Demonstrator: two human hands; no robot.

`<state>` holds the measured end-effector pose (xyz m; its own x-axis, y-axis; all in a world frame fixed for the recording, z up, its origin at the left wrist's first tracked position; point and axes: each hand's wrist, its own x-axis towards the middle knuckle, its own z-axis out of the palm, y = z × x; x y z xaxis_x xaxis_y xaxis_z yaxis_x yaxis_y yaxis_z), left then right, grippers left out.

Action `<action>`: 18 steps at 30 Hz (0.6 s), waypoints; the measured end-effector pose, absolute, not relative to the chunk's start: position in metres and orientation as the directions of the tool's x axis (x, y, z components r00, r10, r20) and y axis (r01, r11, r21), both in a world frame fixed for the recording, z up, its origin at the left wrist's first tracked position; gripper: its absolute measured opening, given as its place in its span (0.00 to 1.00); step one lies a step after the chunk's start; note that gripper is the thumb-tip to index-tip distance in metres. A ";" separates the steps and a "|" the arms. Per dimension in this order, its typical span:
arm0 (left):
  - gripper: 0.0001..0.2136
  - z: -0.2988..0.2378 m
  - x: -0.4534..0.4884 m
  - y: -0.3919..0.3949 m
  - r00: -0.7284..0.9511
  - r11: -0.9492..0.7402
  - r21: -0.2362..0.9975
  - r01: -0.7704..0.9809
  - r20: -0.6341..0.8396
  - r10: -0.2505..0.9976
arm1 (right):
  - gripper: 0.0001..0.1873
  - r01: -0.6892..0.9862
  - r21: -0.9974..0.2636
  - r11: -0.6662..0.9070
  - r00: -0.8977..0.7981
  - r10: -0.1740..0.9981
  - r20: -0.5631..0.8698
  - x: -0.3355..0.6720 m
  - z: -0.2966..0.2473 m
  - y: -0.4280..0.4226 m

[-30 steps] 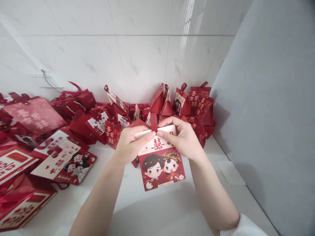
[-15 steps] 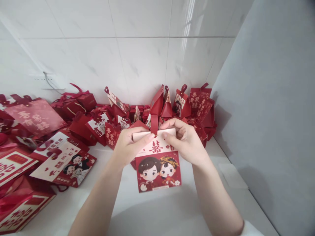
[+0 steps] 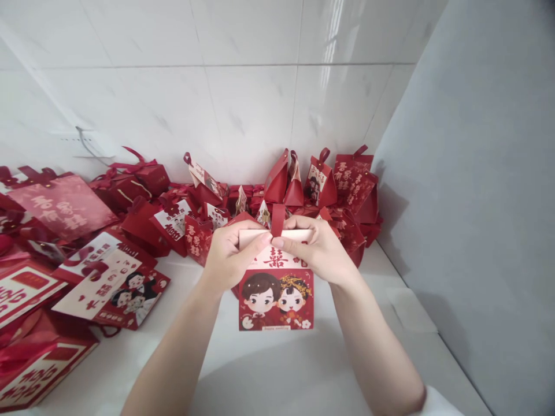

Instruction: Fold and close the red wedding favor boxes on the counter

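Note:
Both hands hold one small red and white gift box (image 3: 276, 297) above the white counter. Its front shows two cartoon figures and a red character. My left hand (image 3: 229, 254) pinches the left side of the box's top edge, thumb and fingers closed. On the right side of that edge my right hand (image 3: 318, 248) pinches in the same way. The two thumbs nearly meet at the middle, just below a red tab (image 3: 277, 218) that sticks up from the top.
A row of folded red gift boxes (image 3: 321, 182) lines the tiled back wall. Flat, unfolded boxes (image 3: 110, 283) and larger red bags (image 3: 60, 205) are piled at the left. A grey wall (image 3: 477, 202) bounds the white counter (image 3: 269, 370) on the right.
The box has turned from tilted to nearly square-on and moved slightly left. Both hands shifted along its top edge, and the red tab stands more upright.

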<state>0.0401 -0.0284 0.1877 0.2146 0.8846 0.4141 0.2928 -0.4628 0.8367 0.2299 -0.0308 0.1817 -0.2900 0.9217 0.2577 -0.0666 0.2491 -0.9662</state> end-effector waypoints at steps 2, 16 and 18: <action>0.11 0.185 0.042 -0.027 0.199 -0.454 0.849 0.271 0.412 0.889 | 0.16 -0.074 -0.967 0.244 -0.284 0.924 0.255 0.230 0.183 -0.033; 0.13 0.188 0.030 -0.023 0.241 -0.251 0.968 0.005 0.242 0.940 | 0.15 0.072 -0.943 0.325 -0.260 0.919 0.297 0.237 0.186 -0.034; 0.12 0.189 0.032 -0.023 0.233 -0.251 0.965 0.077 0.228 0.945 | 0.14 0.155 -0.908 0.390 -0.206 0.911 0.356 0.233 0.186 -0.035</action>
